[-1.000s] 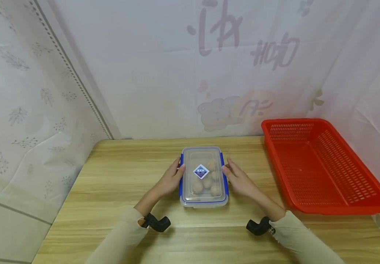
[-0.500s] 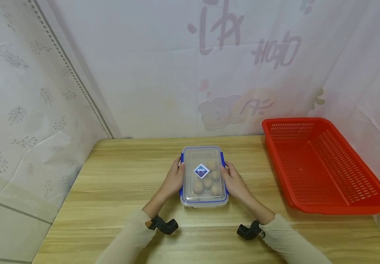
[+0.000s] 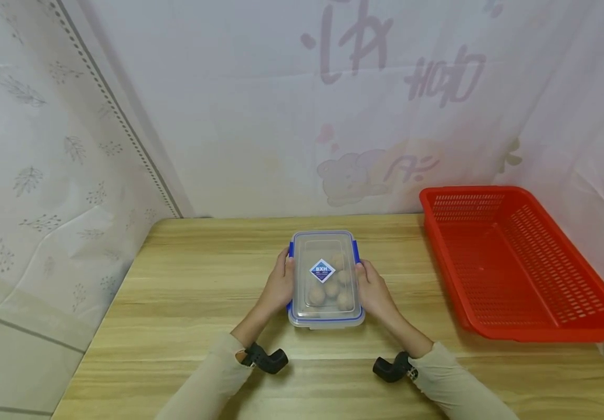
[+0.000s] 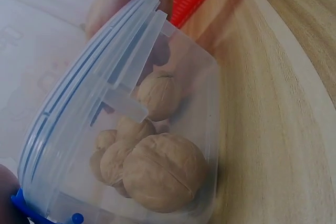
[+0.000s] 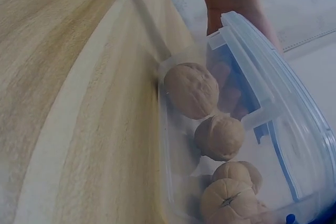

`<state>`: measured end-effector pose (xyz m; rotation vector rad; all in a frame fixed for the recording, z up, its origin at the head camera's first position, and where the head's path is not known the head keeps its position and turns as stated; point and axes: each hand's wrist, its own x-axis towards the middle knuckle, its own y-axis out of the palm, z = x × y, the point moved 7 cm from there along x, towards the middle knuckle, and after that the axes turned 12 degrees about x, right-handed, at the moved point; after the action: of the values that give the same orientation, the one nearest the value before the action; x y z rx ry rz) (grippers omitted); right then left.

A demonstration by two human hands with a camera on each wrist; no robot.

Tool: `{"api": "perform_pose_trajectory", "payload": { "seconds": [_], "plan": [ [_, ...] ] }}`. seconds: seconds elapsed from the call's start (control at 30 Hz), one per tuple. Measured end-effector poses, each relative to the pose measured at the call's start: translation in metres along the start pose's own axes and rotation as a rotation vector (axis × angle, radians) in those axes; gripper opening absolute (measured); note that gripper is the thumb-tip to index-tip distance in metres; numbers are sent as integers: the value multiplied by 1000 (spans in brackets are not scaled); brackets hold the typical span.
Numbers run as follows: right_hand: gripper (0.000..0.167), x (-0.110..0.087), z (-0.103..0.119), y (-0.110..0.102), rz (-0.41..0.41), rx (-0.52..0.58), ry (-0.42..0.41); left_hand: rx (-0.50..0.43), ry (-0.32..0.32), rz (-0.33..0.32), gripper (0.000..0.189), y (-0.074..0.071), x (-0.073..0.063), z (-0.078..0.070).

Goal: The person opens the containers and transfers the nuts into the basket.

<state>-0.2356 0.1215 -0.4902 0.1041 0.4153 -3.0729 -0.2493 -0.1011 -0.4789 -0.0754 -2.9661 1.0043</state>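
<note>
A clear plastic food container with blue side clips and a diamond "BXH" sticker stands lidded on the wooden table. Several walnuts lie inside it, and the wrist views show them through the wall, a large walnut at the front in the left one. My left hand grips the container's left side, thumb at the lid's edge. On the opposite side my right hand holds it likewise. The fingers are mostly hidden along the sides.
To the right, a red plastic basket with slotted walls stands on the table with nothing in it. Printed white curtains hang behind the table and along both sides.
Both hands have come inward onto the container's sides, the right one from slightly apart, and now grip it. The container stays at about the same place.
</note>
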Motion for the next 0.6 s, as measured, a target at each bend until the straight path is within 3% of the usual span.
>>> {"api": "perform_pose_trajectory", "payload": {
  "seconds": [0.6],
  "plan": [
    [39, 4, 3, -6, -67, -105, -39, -9, 2, 13, 50, 1, -1, -5]
  ]
}}
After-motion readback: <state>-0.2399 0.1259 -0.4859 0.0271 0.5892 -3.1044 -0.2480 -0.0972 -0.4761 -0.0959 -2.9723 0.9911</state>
